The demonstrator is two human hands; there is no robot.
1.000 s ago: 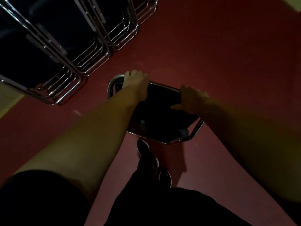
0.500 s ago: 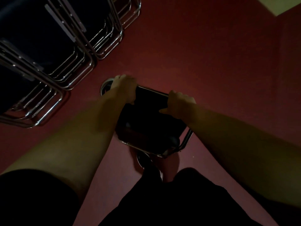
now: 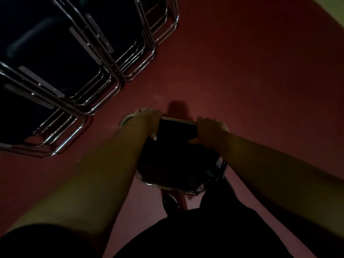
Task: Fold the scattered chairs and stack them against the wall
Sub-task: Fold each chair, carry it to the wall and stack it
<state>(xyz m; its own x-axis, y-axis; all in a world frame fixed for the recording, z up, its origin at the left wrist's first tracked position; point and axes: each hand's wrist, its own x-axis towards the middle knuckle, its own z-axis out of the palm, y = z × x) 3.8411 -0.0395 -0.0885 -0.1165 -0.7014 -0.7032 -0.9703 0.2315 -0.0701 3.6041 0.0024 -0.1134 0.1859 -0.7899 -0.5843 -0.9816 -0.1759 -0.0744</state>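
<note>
A black folding chair (image 3: 176, 155) with a chrome frame hangs upright in front of my legs, seen from above. My left hand (image 3: 149, 120) grips the left end of its top bar. My right hand (image 3: 211, 131) grips the right end of the same bar. The chair's lower part is hidden under its dark seat and back. Rows of folded black chairs (image 3: 61, 58) with chrome tube legs lean together at the upper left.
The floor (image 3: 242, 81) is dark red. A pale strip of wall or skirting (image 3: 333, 10) shows in the top right corner. My dark shoe (image 3: 170, 202) and dark trousers are below the chair. The room is dim.
The view has shifted, so the stacked chairs now fill more of the upper left and lie closer to the held chair. Both hands keep their grip on its top bar.
</note>
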